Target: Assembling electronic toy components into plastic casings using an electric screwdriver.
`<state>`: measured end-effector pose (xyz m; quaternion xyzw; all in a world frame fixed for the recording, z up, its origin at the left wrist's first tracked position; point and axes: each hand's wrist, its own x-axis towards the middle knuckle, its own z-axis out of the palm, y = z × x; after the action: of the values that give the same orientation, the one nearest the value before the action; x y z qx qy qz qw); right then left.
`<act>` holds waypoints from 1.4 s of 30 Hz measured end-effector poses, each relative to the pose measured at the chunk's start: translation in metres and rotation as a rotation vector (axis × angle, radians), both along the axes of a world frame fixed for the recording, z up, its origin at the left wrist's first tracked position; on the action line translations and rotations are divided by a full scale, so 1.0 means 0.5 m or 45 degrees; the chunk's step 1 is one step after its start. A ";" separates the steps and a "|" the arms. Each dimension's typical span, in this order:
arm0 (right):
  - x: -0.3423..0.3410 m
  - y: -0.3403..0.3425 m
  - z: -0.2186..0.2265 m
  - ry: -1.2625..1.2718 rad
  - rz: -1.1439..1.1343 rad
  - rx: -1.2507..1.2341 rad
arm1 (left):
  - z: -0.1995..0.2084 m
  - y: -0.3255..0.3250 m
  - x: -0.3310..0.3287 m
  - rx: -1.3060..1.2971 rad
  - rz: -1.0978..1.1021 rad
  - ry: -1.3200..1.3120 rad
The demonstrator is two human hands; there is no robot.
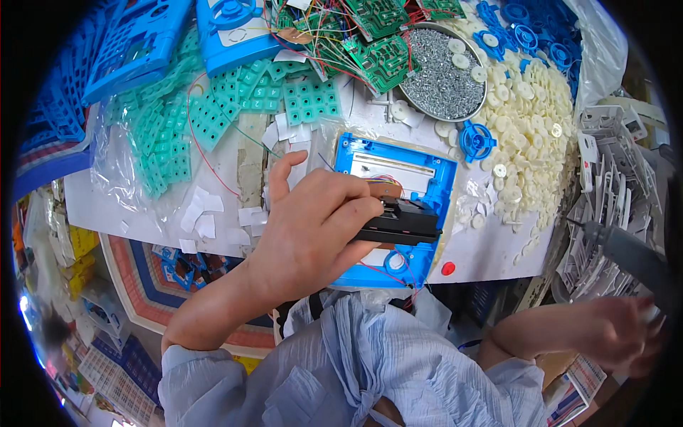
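Observation:
My left hand [313, 220] pinches a black plastic mechanism [407, 222], a flat boxy part, between thumb and fingers. It sits over a blue plastic casing [440, 192] that lies open on the table, with thin coloured wires and a brown part inside. I cannot tell whether the mechanism rests in the casing or is held above it. Far to the right, my right hand [622, 338] is smeared by motion and its fingers do not show clearly. Just above it is a grey electric screwdriver [626, 250], tip pointing left.
Behind the casing lie green circuit boards [377, 60], a round dish of small screws [445, 75] and teal keypads [238, 103]. Cream discs [533, 142] heap at right beside white plastic parts [605, 185]. Blue casings [139, 46] stack at left. A red button [447, 268] lies near the front edge.

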<state>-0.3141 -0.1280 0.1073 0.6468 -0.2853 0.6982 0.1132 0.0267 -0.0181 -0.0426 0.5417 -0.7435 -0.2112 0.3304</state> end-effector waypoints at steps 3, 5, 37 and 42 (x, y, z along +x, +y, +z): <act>0.068 -0.052 -0.021 -0.048 0.705 0.464 | 0.001 0.001 0.001 -0.019 -0.003 -0.003; 0.067 -0.084 -0.023 0.043 0.989 0.768 | 0.000 0.004 0.001 -0.034 0.014 -0.003; 0.174 -0.078 -0.018 -0.181 1.659 1.063 | -0.028 0.031 -0.004 -0.164 0.090 0.054; 0.176 -0.072 -0.021 -0.227 1.757 1.061 | -0.032 0.032 -0.001 -0.166 0.080 0.045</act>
<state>-0.2263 -0.1640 0.0966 0.6079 -0.0668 0.4961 -0.6163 0.0260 -0.0021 -0.0586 0.5383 -0.7322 -0.1615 0.3846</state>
